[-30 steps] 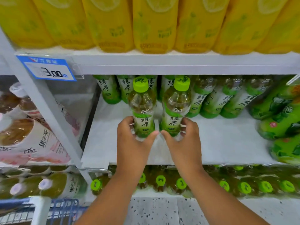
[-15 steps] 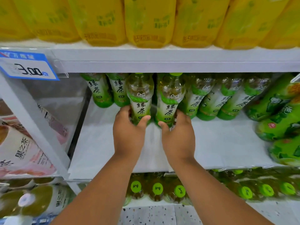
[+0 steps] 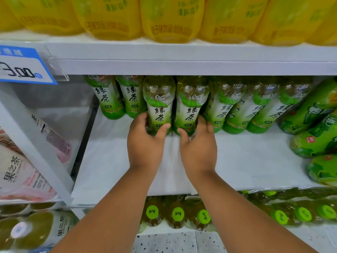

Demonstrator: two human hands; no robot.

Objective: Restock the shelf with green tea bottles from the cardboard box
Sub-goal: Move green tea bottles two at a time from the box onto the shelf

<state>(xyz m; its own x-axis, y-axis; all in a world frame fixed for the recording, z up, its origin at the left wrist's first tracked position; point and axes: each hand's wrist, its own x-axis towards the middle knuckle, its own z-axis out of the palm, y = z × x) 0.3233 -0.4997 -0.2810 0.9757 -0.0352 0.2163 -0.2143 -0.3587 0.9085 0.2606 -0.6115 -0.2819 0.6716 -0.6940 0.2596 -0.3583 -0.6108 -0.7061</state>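
Green tea bottles stand upright near the shelf [image 3: 246,161] rear edge: left hand [image 3: 145,145] grips the left bottle [image 3: 159,105], right hand [image 3: 198,148] grips the right bottle [image 3: 190,105], bottles just beside each other.

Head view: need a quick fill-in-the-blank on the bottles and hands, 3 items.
1. Each of the hands, left hand and right hand, grips ____ green tea bottle.
2. The big bottles on the shelf above are ____ in colour.
3. The price tag reads ____.

Missing words: one; yellow; 3.00
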